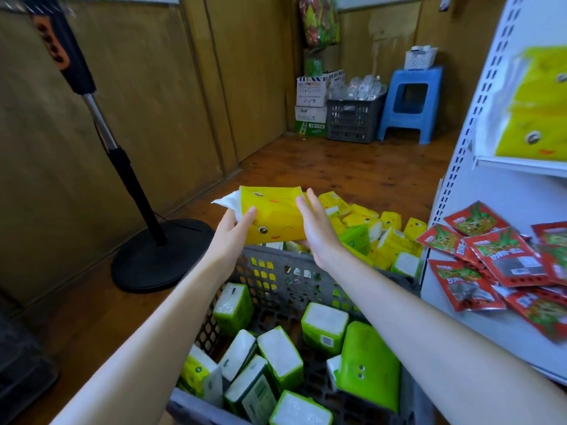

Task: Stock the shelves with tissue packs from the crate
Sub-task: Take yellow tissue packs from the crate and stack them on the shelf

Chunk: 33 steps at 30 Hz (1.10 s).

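Tissue pack (276, 217) w/ cartoon face in left hand (232, 230) & right hand (319, 233).

Glossy plastic tissue pack (276, 216), matt grey plastic crate (270, 271), polished wood floor (337, 167)
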{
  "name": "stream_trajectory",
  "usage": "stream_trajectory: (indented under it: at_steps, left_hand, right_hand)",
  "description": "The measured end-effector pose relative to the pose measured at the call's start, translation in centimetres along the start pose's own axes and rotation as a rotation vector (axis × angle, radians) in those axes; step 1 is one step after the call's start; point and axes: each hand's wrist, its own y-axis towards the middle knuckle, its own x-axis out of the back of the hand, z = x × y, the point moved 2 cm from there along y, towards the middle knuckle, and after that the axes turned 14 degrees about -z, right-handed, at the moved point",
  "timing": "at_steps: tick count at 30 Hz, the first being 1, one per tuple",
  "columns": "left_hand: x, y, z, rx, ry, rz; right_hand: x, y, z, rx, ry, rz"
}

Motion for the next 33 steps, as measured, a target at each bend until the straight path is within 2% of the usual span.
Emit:
stream_trajectory:
  at_steps: [4,10,18,21,26,30,33]
  left_hand:
    - [-2.5,0.5,-3.7,0.01,-0.071,-0.027]
    - [-8.2,1.0,-14.5,-0.081,-0.176,0.04]
    - [-20.8,-2.6,-26.0,-0.423,-0.169,0.352]
    - [-26.4,-5.4,-27.1,-0.549,-0.098,0.487]
    - [-35.3,-9.2,-26.3,-0.65,0.048,0.597]
    - [-41.4,-11.3,-24.5,-0.697,0.26,0.654]
    - [-44.9,-12.6,-23.7,-0.799,0.439,0.706]
  right_hand:
    - [2.0,-0.5,5.1,0.261,-0.02,0.022]
    - [7.3,0.7,14.7,0.493,-0.151,0.035]
    - [20.7,2.3,26.4,0.721,-0.131,-0.3]
    - [27.4,2.2,28.1,0.732,-0.056,-0.431]
    - [40.0,1.7,28.2,0.691,-0.05,-0.657]
    - [48.9,2.1,26.8,0.622,0.002,-0.809]
    - [53.7,3.2,24.9,0.573,-0.049,-0.898]
